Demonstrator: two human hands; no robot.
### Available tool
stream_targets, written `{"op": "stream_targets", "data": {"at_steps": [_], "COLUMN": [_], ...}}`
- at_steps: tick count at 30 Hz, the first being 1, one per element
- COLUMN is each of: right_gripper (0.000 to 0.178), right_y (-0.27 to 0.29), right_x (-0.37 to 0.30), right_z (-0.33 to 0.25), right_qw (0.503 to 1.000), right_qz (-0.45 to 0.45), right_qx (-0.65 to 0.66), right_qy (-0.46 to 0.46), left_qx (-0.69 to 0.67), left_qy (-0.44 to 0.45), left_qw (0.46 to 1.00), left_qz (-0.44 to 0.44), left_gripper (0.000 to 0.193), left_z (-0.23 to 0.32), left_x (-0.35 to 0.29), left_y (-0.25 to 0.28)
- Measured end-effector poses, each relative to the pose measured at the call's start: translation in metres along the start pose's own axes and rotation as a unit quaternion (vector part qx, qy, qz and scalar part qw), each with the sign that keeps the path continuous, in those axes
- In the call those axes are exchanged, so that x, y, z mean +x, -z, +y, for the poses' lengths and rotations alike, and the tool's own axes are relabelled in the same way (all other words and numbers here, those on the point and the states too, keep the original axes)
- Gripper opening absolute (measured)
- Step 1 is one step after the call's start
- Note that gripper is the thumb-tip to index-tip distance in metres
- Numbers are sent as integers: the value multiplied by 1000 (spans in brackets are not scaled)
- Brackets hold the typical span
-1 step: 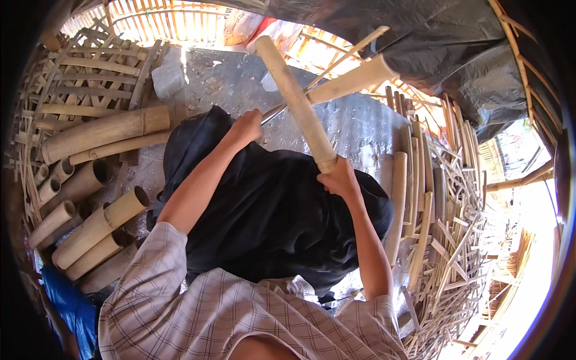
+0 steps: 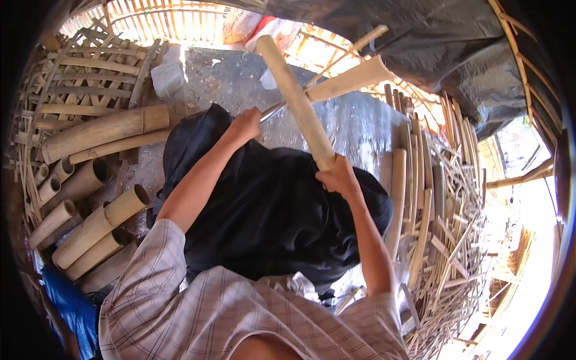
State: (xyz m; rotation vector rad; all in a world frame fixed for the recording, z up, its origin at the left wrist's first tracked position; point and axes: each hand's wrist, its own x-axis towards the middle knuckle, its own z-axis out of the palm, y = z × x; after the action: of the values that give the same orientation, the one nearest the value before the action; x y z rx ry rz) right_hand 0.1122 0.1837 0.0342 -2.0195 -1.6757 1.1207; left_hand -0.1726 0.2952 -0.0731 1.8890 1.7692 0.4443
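My left hand (image 2: pixel 245 125) is closed around the near end of a knife, its handle hidden in my fist. The narrow metal blade (image 2: pixel 273 111) runs up and right, passing behind a thick bamboo stick (image 2: pixel 295 99). That stick slants up and left from my right hand (image 2: pixel 339 177), which grips its lower end. Beyond the crossing, a broad pale piece of split bamboo (image 2: pixel 351 80) points toward the upper right. Whether the blade sits in this piece is hidden by the stick. Black cloth (image 2: pixel 270 210) covers my lap beneath both hands.
Cut bamboo tubes (image 2: pixel 101 225) lie at the left, below a bamboo lattice (image 2: pixel 90 78). Long bamboo pieces (image 2: pixel 399 198) and a heap of split strips (image 2: pixel 450 258) line the right. A grey sheet (image 2: pixel 210 78) covers the ground ahead; black plastic (image 2: pixel 444 54) hangs beyond.
The split bamboo piece has shifted slightly left and down at its far end. Both hands keep their grips, nearly in place.
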Motion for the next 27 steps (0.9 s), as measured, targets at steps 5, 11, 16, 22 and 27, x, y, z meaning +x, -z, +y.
{"op": "stream_targets", "data": {"at_steps": [5,11,16,22,27], "right_gripper": [27,23,16,53,38], "right_y": [26,90,85,-25,-10], "right_x": [-18,-90,-80,20,14], "right_z": [-38,-142,-173,1,-29], "right_qw": [977,968,877,988,1000], "right_qz": [-84,47,307,81,4], "right_qx": [194,173,85,-129,-12], "right_qy": [-20,174,358,-5,-19], "left_qx": [-14,-17,-25,-59,-18], "left_qy": [4,30,54,62,25], "left_qw": [1000,999,998,994,999], "left_qz": [-2,-22,-31,-61,10], "left_gripper": [37,41,39,40,36], "left_z": [15,16,8,10,-4], "left_x": [4,5,7,19,25], "left_y": [11,12,20,9,26]}}
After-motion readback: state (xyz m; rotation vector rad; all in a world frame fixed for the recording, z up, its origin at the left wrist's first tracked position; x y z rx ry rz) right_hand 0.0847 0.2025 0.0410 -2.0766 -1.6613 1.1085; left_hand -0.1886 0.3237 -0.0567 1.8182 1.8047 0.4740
